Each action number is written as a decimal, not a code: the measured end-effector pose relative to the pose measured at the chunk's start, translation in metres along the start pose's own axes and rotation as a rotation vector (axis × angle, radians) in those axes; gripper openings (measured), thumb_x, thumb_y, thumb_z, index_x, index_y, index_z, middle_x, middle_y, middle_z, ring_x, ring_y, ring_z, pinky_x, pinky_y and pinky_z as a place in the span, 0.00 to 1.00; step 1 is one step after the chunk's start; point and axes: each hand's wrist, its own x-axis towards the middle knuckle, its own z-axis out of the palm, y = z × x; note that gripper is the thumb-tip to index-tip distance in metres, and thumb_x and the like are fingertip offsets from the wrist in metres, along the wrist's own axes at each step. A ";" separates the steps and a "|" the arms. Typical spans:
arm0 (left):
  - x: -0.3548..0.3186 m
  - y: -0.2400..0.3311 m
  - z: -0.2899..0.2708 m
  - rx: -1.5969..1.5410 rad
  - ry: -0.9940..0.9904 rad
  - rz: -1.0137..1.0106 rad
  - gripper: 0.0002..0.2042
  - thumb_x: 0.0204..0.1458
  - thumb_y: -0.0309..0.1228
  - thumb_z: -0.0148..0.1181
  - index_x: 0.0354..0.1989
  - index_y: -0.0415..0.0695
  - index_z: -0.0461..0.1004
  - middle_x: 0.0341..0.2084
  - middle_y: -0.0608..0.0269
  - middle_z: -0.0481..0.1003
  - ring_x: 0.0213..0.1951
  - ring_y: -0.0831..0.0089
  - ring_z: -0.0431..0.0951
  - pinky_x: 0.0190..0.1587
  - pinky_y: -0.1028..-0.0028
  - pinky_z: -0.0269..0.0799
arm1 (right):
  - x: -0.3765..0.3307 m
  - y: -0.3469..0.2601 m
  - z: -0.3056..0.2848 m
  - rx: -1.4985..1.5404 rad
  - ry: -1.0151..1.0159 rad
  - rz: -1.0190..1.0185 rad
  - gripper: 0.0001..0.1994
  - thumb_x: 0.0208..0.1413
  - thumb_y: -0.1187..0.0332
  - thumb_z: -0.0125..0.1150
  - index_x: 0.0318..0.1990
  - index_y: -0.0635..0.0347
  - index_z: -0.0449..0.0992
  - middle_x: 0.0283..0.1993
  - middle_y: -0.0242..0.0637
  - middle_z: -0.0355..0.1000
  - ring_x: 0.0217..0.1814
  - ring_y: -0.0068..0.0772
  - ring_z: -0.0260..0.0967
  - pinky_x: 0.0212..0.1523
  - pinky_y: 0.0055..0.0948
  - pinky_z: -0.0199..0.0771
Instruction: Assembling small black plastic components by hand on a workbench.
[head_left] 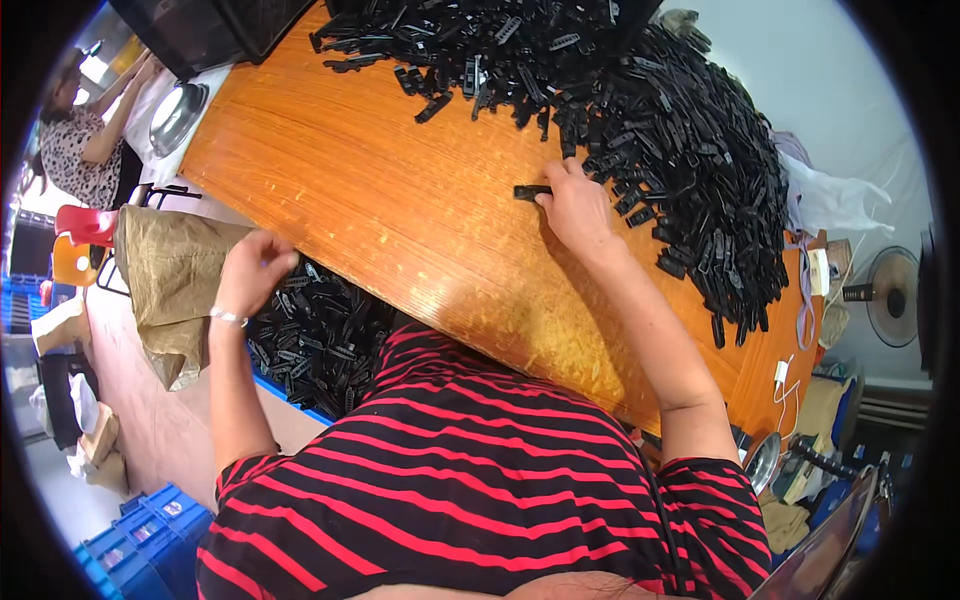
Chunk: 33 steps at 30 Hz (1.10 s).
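Observation:
My right hand (580, 208) is over the wooden table (400, 180), with a small black plastic clip (532, 191) pinched at the thumb side. Its fingertips reach the edge of a large pile of similar black clips (690, 140), close to one loose piece. Off the table's near left edge, my left hand (255, 272) hovers with thumb and fingers loosely curled and apart. I see nothing in it. Beneath that hand a blue-rimmed bin (290, 393) holds many more black clips (320, 335), partly hidden by the table and my body.
A brown sack (180, 275) hangs beside the bin. Blue crates (145, 540) stand at the lower left. Black boxes (200, 35) sit at the far left corner, near a metal bowl (178, 118) and another person (85, 145). A fan (890, 295) stands at the right.

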 end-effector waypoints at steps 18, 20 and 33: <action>0.201 0.144 0.121 0.049 0.518 0.306 0.09 0.46 0.29 0.62 0.36 0.45 0.73 0.36 0.57 0.74 0.42 0.54 0.74 0.43 0.60 0.71 | -0.021 -0.027 0.020 0.108 -0.170 -0.086 0.08 0.51 0.67 0.62 0.36 0.59 0.75 0.37 0.44 0.71 0.37 0.51 0.71 0.37 0.42 0.72; 0.191 0.141 0.121 0.093 0.460 0.390 0.10 0.47 0.28 0.63 0.37 0.43 0.72 0.31 0.58 0.75 0.36 0.59 0.76 0.40 0.64 0.72 | -0.014 -0.027 0.014 0.114 -0.184 -0.074 0.08 0.51 0.67 0.62 0.37 0.59 0.75 0.37 0.44 0.71 0.38 0.51 0.71 0.37 0.42 0.71; 0.113 0.149 0.120 -0.923 -0.484 0.139 0.07 0.58 0.31 0.56 0.40 0.41 0.72 0.26 0.67 0.76 0.25 0.84 0.74 0.26 0.86 0.64 | -0.001 -0.011 0.005 0.436 0.082 -0.297 0.07 0.53 0.68 0.62 0.36 0.61 0.76 0.28 0.40 0.72 0.31 0.40 0.71 0.31 0.31 0.70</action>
